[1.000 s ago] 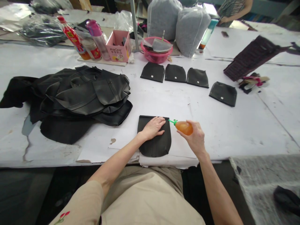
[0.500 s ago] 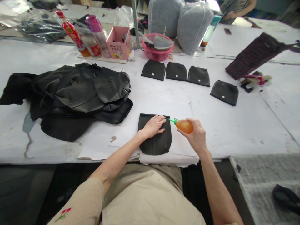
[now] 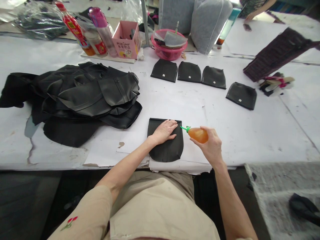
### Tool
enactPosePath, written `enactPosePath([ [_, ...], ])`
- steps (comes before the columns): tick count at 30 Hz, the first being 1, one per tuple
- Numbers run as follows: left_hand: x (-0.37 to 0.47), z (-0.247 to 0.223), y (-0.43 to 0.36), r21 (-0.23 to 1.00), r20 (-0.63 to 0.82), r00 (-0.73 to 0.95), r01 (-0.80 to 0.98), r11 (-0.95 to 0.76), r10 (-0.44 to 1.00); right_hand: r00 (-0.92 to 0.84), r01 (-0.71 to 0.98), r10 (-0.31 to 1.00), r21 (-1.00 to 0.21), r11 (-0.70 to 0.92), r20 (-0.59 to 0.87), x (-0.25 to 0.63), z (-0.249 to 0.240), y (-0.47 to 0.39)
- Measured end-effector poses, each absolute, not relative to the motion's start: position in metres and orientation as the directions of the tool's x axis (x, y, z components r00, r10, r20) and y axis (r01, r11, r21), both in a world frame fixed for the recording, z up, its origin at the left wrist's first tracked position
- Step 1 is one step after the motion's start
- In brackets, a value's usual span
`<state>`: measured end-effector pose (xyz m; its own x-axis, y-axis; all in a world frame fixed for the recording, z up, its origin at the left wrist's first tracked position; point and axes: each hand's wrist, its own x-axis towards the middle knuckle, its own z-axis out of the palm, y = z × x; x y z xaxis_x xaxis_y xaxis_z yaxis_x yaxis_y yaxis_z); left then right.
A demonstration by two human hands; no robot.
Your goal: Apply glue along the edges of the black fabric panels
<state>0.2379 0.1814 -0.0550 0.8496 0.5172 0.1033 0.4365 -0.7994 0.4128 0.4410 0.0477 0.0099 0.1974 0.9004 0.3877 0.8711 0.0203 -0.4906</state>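
A black leather-like piece (image 3: 166, 151) with a straight top edge and rounded bottom lies flat near the table's front edge. My left hand (image 3: 163, 132) rests on it, palm down, thumb apart from the fingers. In my right hand (image 3: 211, 143) is a squeeze bottle (image 3: 198, 135) of orange liquid, tilted sideways. Its green nozzle points left and ends at the piece's upper right edge; whether it touches cannot be told. White paper sheets (image 3: 192, 163) lie beneath the piece.
A heap of black pieces (image 3: 87, 91) covers the left. Several smaller black pieces (image 3: 189, 71) lie beyond my hands. Farther back stand a pink box (image 3: 127, 43), a pink basket (image 3: 168, 50) and bottles (image 3: 75, 30). Another person's hand (image 3: 250, 16) shows at the far right.
The whole view has shifted slightly, with the table items higher in the picture. The other person's hand has reached lower over the far table. My hands keep nearly the same place at the piece.
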Motion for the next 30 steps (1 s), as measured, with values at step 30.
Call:
enactPosePath([
  [30, 0.237, -0.054, 0.180, 0.411, 0.129, 0.846, 0.429, -0.805, 0.517, 0.287, 0.842, 0.893, -0.536, -0.063, 0.347, 0.425, 0.014, -0.005],
])
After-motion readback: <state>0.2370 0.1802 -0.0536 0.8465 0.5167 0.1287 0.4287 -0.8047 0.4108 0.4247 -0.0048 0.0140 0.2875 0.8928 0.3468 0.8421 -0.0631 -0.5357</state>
